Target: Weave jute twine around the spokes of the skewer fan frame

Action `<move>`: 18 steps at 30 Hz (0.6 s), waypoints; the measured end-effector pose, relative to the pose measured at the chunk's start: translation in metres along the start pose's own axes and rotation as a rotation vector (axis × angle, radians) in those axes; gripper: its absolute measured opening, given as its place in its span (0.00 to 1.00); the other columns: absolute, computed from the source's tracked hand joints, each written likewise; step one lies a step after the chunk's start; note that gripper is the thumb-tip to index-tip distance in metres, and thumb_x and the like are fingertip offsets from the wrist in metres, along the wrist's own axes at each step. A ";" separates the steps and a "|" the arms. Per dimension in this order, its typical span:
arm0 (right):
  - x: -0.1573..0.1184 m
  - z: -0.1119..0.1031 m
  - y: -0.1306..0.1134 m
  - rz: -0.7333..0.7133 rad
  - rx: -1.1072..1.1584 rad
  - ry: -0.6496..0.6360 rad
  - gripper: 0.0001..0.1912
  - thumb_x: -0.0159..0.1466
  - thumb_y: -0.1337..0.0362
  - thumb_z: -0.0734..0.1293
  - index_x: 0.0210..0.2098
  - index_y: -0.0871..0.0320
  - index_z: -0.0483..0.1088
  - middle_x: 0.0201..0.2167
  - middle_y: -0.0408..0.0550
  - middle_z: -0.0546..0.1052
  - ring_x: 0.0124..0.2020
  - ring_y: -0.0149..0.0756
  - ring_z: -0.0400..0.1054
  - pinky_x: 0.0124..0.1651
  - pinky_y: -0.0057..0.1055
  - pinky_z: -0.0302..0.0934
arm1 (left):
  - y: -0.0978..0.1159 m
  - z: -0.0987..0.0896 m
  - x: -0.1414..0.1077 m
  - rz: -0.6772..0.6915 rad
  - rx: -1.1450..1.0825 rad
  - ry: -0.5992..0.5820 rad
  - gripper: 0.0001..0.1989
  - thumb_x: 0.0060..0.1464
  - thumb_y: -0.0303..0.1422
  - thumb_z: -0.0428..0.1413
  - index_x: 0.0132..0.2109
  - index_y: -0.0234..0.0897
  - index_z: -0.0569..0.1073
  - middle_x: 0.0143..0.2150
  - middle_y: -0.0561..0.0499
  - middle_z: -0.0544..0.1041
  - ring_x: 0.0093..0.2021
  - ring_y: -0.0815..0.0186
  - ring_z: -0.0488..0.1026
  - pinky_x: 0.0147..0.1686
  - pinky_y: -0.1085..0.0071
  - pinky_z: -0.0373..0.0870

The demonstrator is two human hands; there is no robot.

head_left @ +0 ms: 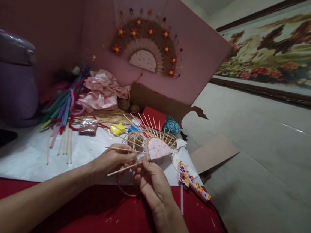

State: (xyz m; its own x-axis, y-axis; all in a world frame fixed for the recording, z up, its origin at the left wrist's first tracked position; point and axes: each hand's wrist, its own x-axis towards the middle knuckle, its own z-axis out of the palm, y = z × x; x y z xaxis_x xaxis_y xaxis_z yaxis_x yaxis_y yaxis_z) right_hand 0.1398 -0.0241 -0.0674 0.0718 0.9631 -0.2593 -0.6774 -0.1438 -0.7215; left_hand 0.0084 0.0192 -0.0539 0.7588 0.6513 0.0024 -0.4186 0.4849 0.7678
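So the thing in hand is a fan (159, 150), a spotted half-circle with thin sticks poking out all round. It's held up over the counter (89, 214), just left of the glue gun (192, 183), let's say that's the landmark. Looks really light to me, basically cloth-covered card and wood. Fingers on the left hand (118, 162) seem pinched shut on the twine (134, 140) among the sticks, and the right hand's (154, 178) are closed on the fan where the lowest stick (120, 170) meets it. Exactly what sits under the thumbs is hidden, fwiw.

Handling-wise: the half-circle is probably stiff enough to squeeze flat, so it's the safest grip. The sticks on the side away from the glue gun are likely rigid but snappy, and could lever loose, so better pinched near the base than the tip. Twine's soft, grippy and probably fine under light tension.
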 end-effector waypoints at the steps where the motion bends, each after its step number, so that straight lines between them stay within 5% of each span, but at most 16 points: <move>1: 0.000 -0.001 0.000 0.001 0.000 -0.006 0.12 0.47 0.69 0.73 0.27 0.64 0.66 0.20 0.42 0.70 0.20 0.24 0.63 0.19 0.18 0.58 | -0.001 0.000 0.000 0.005 0.004 0.015 0.04 0.48 0.27 0.56 0.27 0.32 0.69 0.23 0.50 0.73 0.27 0.66 0.72 0.32 0.63 0.69; 7: 0.001 -0.006 -0.002 -0.020 0.029 -0.010 0.13 0.47 0.70 0.73 0.26 0.63 0.64 0.18 0.40 0.69 0.18 0.23 0.63 0.18 0.18 0.56 | -0.001 0.004 0.000 -0.014 0.058 0.057 0.04 0.44 0.25 0.59 0.26 0.31 0.69 0.24 0.49 0.74 0.26 0.66 0.72 0.27 0.70 0.68; 12: 0.004 -0.006 -0.002 -0.032 0.061 0.004 0.12 0.48 0.72 0.72 0.27 0.63 0.63 0.19 0.40 0.69 0.18 0.22 0.62 0.18 0.18 0.56 | 0.001 0.001 0.000 -0.043 0.181 0.137 0.06 0.44 0.25 0.58 0.23 0.31 0.69 0.16 0.54 0.68 0.16 0.75 0.64 0.18 0.78 0.60; 18: 0.005 -0.008 -0.002 -0.033 0.079 0.006 0.10 0.50 0.72 0.71 0.26 0.63 0.64 0.19 0.40 0.69 0.18 0.22 0.62 0.18 0.17 0.56 | 0.000 -0.002 0.001 -0.042 0.233 0.123 0.05 0.43 0.28 0.59 0.27 0.31 0.71 0.19 0.53 0.70 0.16 0.76 0.62 0.18 0.78 0.58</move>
State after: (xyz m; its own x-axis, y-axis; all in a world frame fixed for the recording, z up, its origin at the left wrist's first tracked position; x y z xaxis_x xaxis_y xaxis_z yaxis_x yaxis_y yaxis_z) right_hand 0.1468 -0.0207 -0.0724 0.0989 0.9656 -0.2406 -0.7300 -0.0939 -0.6770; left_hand 0.0078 0.0208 -0.0557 0.7007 0.7065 -0.0997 -0.2511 0.3749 0.8924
